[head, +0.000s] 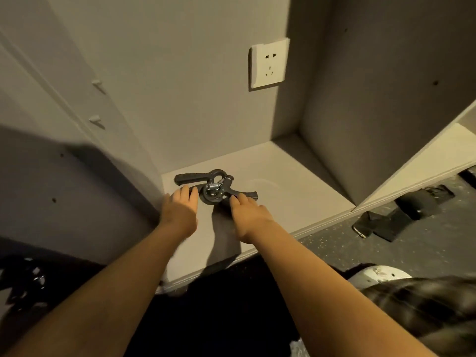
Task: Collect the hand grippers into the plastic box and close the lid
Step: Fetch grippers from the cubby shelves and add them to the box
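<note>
Two dark grey metal hand grippers with silver coil springs are seen lying tangled together on the pale bottom shelf of an open cabinet, near its left wall and about midway between the back and front edges. The left hand is laid flat, palm down, its fingertips touching the left handle of the pile; its grip is open and nothing is held. The right hand is also spread open, its fingertips resting against the lower right handle, with nothing clasped. A white wall socket is set in the back panel above. Black objects are lying on the speckled dark floor off the shelf's right front corner.
</note>
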